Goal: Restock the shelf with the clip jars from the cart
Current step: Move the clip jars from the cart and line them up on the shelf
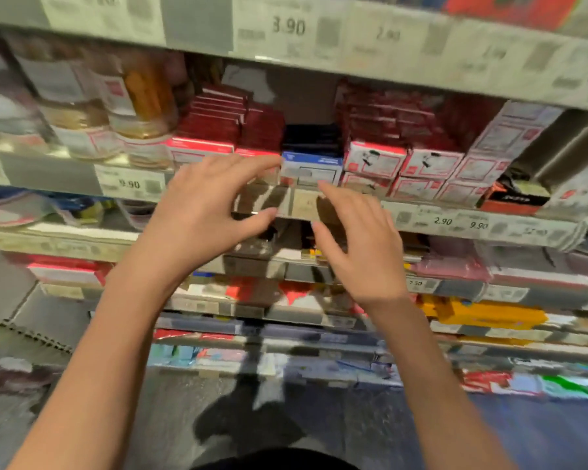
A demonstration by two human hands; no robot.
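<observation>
Dark red boxes [218, 120] flank a blue-and-white box [311, 166].

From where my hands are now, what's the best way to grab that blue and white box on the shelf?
Take the blue and white box by its two upright side edges, coming straight in from the front. Only its front face shows; red packs and white boxes crowd both sides, so pinching those edges and sliding it out probably works best.

Glossy clear plastic jars [140, 106]; matt cardboard boxes [374, 161].
</observation>
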